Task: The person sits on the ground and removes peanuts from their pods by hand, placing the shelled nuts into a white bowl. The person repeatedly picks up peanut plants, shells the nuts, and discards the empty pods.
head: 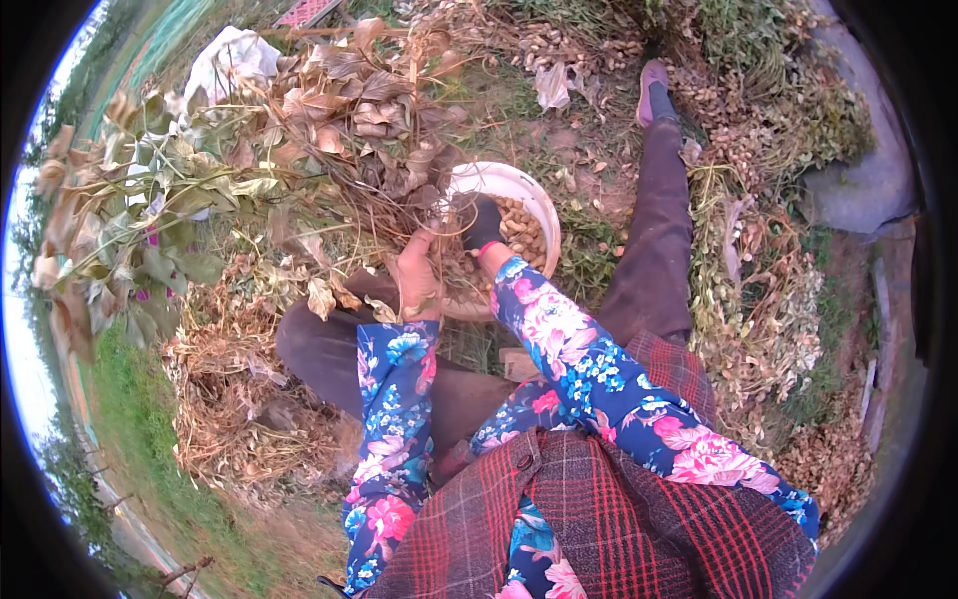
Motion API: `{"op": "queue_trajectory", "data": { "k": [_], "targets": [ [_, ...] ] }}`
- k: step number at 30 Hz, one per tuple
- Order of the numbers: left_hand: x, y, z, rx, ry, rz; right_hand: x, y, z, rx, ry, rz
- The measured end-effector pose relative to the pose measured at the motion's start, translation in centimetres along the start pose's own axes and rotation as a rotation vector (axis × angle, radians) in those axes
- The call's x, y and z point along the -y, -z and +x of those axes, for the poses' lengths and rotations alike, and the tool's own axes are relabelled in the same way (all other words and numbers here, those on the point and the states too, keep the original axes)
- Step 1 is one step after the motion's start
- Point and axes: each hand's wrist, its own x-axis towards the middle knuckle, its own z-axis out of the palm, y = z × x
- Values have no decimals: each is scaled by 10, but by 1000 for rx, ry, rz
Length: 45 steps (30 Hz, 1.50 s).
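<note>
My left hand (pixel 417 273), bare, is closed around the stems of a bundle of dried peanut plants (pixel 329 142), whose leaves spread up and to the left. Just right of it, my right hand (pixel 480 223) wears a dark glove and reaches over a round white tub (pixel 540 191) among the roots of the bundle. Its fingers are largely hidden by stems, so I cannot tell what they grip. Loose peanuts in their shells (pixel 522 228) lie in the tub, which stands between my legs.
Dried plants (pixel 239 404) are heaped at left. More peanut plants with pods (pixel 748 142) line the right side, beside my outstretched leg (pixel 651 224). A white plastic bag (pixel 232 64) is at upper left, and a wooden piece (pixel 518 365) lies below the tub.
</note>
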Motion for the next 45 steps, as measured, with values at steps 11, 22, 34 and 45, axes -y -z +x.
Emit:
{"op": "queue_trajectory", "data": {
  "k": [11,22,34,45],
  "targets": [
    [23,18,18,32,-155,-10,-25,-38,10,-93,57,-78],
    [11,9,1,-34,-35,-2,-38,-10,17,90,-235,-32],
    [-40,38,3,261,-262,-65,-79,14,15,-206,-341,129],
    [-57,32,17,439,-274,-258,-8,122,7,209,-248,856]
  ]
}}
